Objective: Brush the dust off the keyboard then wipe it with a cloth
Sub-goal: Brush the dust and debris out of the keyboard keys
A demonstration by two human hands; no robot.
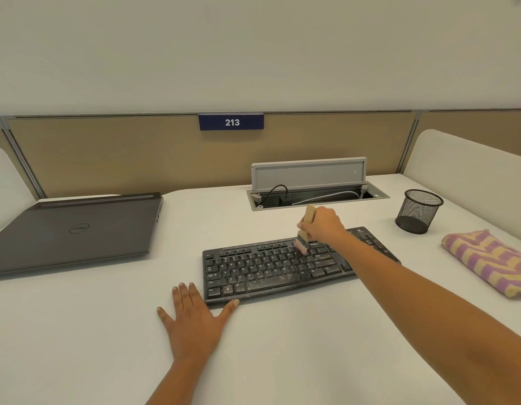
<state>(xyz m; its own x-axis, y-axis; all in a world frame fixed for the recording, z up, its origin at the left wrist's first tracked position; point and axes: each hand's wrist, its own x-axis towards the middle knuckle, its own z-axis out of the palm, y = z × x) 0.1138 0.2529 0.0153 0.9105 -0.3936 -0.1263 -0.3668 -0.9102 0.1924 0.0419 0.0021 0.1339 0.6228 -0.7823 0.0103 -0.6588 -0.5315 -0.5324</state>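
A black keyboard (285,267) lies on a white desk (107,331), its long axis running left to right and tilted slightly, so the right end sits farther from the viewer than the left. Pale dust speckles the lower keys and the space bar. A small logo shows at its far right corner, too small to read.

The right hand (322,223) reaches over the keyboard's upper middle, fingers wrapped around the wooden handle of a small paintbrush (304,229). The handle points up and away; the pinkish bristles point down and touch the top rows of keys.

The left hand (192,320) lies flat on the desk at the keyboard's near left corner, fingers straight and spread, the thumb touching the keyboard's front edge.

A folded purple and yellow striped cloth (487,261) lies near the desk's right edge, apart from the keyboard. Behind it stands a black mesh pen cup (418,211). A closed dark grey laptop (75,232) with a Dell logo lies at the left. An open cable hatch (314,191) sits at the back. A blue sign (231,122) on the partition reads "213".
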